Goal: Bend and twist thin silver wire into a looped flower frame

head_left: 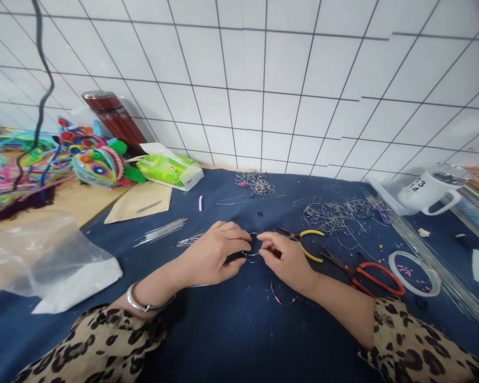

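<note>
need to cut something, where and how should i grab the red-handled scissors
Likely best: take the scissors by their red handle loops, coming from the near right; they lie flat with loops toward that side and dark blades pointing away left.

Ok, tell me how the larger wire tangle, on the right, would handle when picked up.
The larger wire tangle would likely lift as a springy clump, since its thin strands overlap and curl together. It should be light for its spread, with visible gaps throughout. Loose ends stick out, so it may snag.
</note>
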Action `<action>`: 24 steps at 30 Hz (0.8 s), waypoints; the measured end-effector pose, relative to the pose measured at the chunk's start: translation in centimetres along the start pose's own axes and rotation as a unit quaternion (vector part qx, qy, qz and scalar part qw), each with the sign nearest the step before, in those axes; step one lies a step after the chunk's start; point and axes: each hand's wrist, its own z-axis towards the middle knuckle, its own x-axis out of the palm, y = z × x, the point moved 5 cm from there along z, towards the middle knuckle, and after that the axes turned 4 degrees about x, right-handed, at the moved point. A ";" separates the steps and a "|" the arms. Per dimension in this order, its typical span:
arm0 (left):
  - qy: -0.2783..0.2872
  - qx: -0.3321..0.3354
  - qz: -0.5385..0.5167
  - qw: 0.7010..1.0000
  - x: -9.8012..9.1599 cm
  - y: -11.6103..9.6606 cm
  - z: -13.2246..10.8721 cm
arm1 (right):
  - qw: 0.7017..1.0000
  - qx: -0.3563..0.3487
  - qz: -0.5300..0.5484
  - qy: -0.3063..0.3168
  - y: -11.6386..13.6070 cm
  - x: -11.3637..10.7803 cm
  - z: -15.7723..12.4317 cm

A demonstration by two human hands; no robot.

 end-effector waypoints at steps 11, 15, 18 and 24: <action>-0.013 0.047 -0.041 0.998 1.5 -0.4 -0.1 | 0.999 0.043 0.010 0.004 -0.2 -0.1 0.2; 0.002 0.055 -0.044 0.997 1.4 -0.2 -0.2 | 0.998 0.054 -0.011 0.000 -0.3 -0.3 0.2; 0.005 0.063 -0.041 0.997 1.3 -0.1 -0.2 | 0.997 0.062 -0.038 -0.011 -0.5 -0.4 0.2; 0.027 0.060 -0.041 0.997 1.4 -0.3 -0.2 | 0.996 0.028 -0.078 -0.019 -0.2 -0.4 0.1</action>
